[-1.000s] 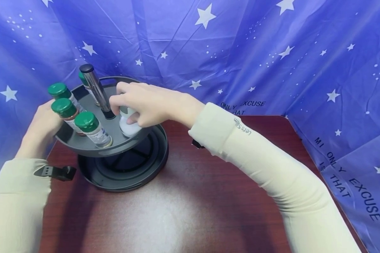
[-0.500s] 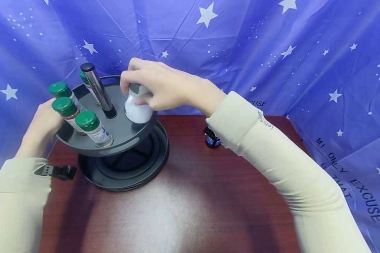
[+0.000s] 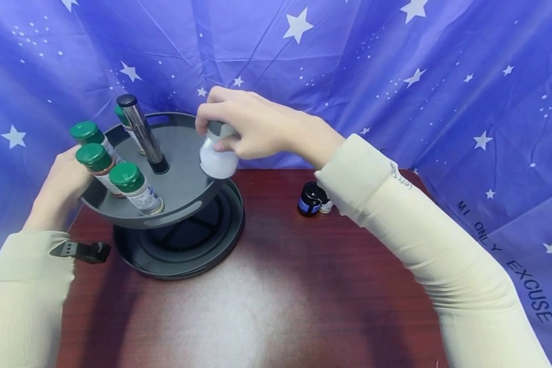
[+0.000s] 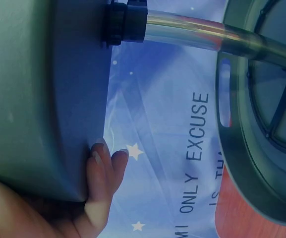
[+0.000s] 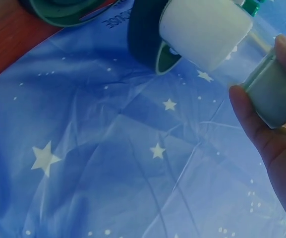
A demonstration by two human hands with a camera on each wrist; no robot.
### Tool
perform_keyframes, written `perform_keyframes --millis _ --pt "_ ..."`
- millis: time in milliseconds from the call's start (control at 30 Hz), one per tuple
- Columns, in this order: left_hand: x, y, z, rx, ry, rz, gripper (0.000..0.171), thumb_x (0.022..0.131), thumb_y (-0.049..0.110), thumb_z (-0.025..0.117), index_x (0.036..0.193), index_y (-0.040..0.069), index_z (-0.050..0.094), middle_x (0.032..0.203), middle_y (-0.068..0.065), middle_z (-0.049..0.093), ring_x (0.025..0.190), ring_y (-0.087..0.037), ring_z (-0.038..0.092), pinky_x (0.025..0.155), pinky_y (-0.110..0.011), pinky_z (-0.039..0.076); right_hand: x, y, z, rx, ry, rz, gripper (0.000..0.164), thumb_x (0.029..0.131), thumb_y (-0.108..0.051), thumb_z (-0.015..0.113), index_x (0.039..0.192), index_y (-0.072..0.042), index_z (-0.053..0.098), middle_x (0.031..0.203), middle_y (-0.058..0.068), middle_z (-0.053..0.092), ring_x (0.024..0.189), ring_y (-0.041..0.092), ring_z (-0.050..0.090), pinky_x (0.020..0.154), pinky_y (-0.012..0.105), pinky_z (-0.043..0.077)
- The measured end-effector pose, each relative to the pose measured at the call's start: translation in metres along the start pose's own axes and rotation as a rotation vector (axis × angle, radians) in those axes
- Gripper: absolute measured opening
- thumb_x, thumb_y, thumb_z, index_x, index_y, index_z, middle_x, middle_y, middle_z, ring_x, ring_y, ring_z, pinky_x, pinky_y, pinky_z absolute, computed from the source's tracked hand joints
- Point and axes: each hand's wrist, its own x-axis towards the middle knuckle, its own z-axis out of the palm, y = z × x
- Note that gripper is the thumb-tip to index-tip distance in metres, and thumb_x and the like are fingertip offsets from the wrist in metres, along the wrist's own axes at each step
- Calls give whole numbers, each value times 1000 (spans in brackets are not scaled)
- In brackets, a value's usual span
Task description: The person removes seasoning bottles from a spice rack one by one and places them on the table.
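My right hand (image 3: 262, 125) pinches the grey lid (image 5: 276, 94) of a clear jar (image 3: 218, 158) holding something white. The jar overlaps the right rim of a round two-tier turntable's upper tray (image 3: 184, 153) in the head view. My left hand (image 3: 64, 179) grips that tray's left rim; its fingers (image 4: 100, 173) reach around to the underside in the left wrist view. Several green-capped spice bottles (image 3: 140, 191) stand on the upper tray, around a steel post with a black top (image 3: 142, 128). The upper tray leans toward the front, above the lower tray (image 3: 202, 263).
A dark jar with a blue label (image 3: 310, 199) and a small white-labelled container (image 3: 325, 207) stand on the reddish-brown table (image 3: 303, 286), near my right sleeve. A blue curtain with stars (image 3: 257, 46) hangs behind the table and along its sides.
My right hand has lifted the white-filled jar and carried it right, from over the upper tray to its right rim. The dark jar has come into view. My left hand keeps its hold.
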Motion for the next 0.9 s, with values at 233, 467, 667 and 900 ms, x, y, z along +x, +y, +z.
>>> perform_keyframes --millis 233,467,667,900 --pt "0 2 1 68 -11 -15 36 99 36 37 111 4 51 122 -19 52 94 -15 43 73 -23 35 -13 13 -1 2 15 30 23 92 -21 69 114 -15 65 113 6 56 106 21 51 96 37 42" --pt "0 4 1 101 -19 -1 44 100 38 36 116 0 49 132 -29 50 100 -17 46 75 -23 34 -25 25 -1 4 22 77 24 92 -22 69 115 -15 64 114 7 57 105 22 51 95 40 43" --pt "1 2 0 93 -37 -2 46 101 42 35 114 -1 48 134 -30 49 114 -34 46 79 -30 37 -34 34 -3 6 0 109 25 91 -22 69 115 -15 65 114 7 57 106 23 51 94 41 44" --pt "1 1 0 88 -30 2 44 100 43 35 110 2 50 131 -28 50 104 -21 49 75 -25 35 -46 46 -6 9 -38 167 23 93 -20 67 115 -14 64 115 8 56 107 24 51 95 43 43"
